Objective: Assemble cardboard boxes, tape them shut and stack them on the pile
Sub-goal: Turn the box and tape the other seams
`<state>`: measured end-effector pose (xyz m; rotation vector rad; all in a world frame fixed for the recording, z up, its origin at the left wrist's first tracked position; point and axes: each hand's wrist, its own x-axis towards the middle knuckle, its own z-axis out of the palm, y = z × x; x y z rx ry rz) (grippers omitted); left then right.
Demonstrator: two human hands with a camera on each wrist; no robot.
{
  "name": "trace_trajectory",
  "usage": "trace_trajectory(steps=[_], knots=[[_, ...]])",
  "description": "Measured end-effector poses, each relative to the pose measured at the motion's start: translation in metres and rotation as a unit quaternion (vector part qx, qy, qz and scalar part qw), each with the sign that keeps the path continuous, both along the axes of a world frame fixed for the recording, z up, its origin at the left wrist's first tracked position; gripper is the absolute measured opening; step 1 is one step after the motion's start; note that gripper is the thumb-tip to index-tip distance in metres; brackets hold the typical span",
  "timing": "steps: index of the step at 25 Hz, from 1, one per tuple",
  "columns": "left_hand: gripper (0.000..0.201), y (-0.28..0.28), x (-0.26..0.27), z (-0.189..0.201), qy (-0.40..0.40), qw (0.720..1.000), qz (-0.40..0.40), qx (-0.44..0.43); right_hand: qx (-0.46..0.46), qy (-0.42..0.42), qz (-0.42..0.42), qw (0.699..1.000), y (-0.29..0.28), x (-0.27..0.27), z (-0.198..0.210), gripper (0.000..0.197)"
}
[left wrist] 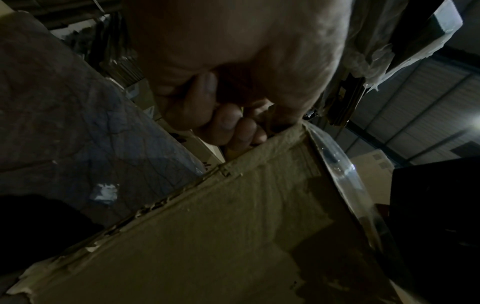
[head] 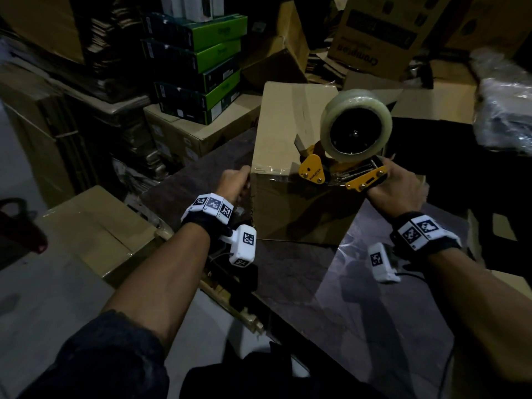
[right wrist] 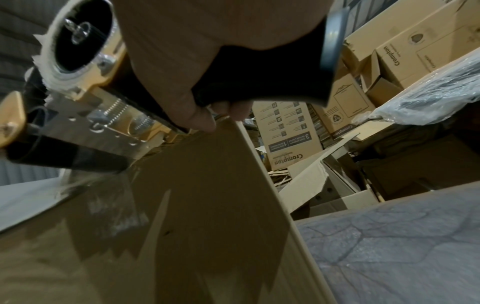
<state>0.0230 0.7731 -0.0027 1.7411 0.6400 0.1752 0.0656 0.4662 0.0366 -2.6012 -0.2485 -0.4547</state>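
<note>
The cardboard box (head: 290,156) stands mid-table (head: 359,312). The tape dispenser (head: 345,145) sits on its near top edge, at five o'clock of the lid. The right hand (head: 397,188) is wrapped round the dispenser's handle; the left hand (head: 234,182), fingers curled, braces the nine o'clock corner. Best keep the roller flat and pull steadily down the near face.

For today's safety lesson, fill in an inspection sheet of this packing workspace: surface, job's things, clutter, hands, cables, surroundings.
Surface: dark table, box standing on it.
Job's things: cardboard box, top flaps shut; tape dispenser at its near top edge.
Clutter: nothing seen on the table.
Hands: left hand braces the box's left corner; right hand holds the dispenser's grip.
Cables: thin cable from the right wrist camera.
Surroundings: green boxes, printed cartons.
</note>
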Motion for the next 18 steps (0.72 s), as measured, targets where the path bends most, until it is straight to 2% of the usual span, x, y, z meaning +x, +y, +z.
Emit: trace_trajectory(steps=[2, 4, 6, 8, 11, 15, 18], knots=[[0.049, -0.003, -0.003, -0.004, 0.011, 1.000, -0.010, -0.006, -0.001, -0.001, -0.005, 1.000, -0.002, 0.001, -0.002, 0.031], [0.048, -0.006, -0.008, -0.013, 0.006, 0.999, 0.005, 0.038, -0.002, -0.005, -0.008, 1.000, -0.004, 0.002, -0.004, 0.032], [0.028, -0.010, -0.011, -0.021, -0.067, 0.992, 0.057, 0.094, -0.007, -0.005, -0.012, 1.000, -0.006, 0.004, -0.005, 0.032], [0.002, -0.013, -0.013, -0.020, -0.166, 0.976, 0.086, 0.108, -0.006, -0.004, -0.010, 1.000, -0.006, 0.004, -0.006, 0.031], [0.017, -0.018, -0.013, -0.018, -0.232, 0.962, 0.063, 0.128, -0.008, 0.001, -0.012, 1.000, -0.005, 0.002, -0.003, 0.030], [0.021, -0.023, -0.016, -0.030, -0.249, 0.952, 0.030, 0.175, -0.016, 0.008, -0.015, 1.000, -0.005, -0.002, 0.000, 0.029], [0.027, -0.022, -0.016, -0.030, -0.254, 0.950, 0.040, 0.176, -0.006, 0.018, -0.004, 1.000, -0.006, 0.000, -0.002, 0.031]])
